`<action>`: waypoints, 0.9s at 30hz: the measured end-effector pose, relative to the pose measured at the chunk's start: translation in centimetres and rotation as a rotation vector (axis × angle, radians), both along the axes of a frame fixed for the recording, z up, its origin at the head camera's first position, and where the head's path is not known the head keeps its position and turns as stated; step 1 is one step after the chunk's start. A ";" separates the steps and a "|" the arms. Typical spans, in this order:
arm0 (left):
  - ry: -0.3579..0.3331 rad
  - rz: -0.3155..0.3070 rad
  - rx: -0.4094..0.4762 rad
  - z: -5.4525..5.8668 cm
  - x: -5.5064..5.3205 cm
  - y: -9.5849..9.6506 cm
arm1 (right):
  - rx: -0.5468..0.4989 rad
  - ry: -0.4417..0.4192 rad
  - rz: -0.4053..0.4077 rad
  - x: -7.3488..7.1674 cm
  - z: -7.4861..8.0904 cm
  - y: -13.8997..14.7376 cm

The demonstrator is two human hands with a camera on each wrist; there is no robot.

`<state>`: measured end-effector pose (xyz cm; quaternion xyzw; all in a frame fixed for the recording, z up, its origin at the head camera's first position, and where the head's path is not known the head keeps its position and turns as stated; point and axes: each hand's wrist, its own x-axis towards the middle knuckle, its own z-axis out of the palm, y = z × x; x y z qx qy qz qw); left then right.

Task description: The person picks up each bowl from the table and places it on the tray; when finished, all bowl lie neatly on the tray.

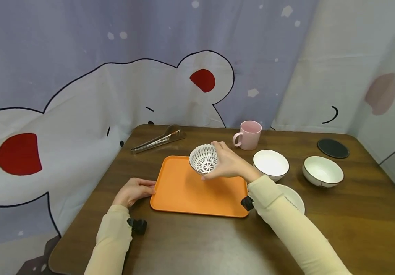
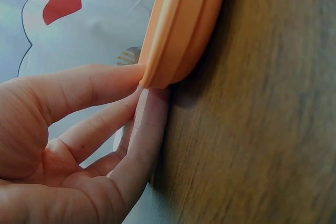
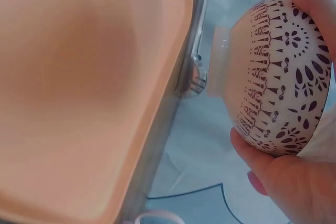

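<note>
Tabletop [image 1: 183,244] below, bowl [image 1: 202,159] opening upward

The tray [image 1: 187,194] has a bowl [image 1: 202,158] above it, tongs [image 1: 157,142] and mug [image 1: 251,135] behind, other bowls [image 1: 322,173] to its right.

pink mug [image 1: 251,136], metal tongs [image 1: 156,142], dark round mat [image 1: 333,148], brown table [image 1: 190,244], patterned curtain [image 1: 142,30]
</note>
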<state>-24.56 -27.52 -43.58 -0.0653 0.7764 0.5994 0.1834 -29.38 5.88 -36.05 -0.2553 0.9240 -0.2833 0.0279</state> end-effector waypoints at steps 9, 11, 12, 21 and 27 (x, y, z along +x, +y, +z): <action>0.002 0.027 0.033 -0.3 0.2 0.2 | 0.008 -0.003 0.016 -1.2 -1.6 -2.7; 0.002 0.030 0.028 -0.1 0.1 0.2 | 0.010 -0.007 0.021 -1.6 -1.8 -3.4; 0.003 0.026 0.024 0.0 0.0 0.2 | 0.012 -0.008 0.023 -1.8 -1.9 -3.8; 0.007 0.034 0.011 -0.1 -0.1 -0.2 | 0.013 -0.089 0.067 -3.0 -4.1 -7.3; 0.018 0.024 0.029 -0.2 0.0 0.0 | 0.006 -0.127 0.045 -3.3 -4.9 -8.4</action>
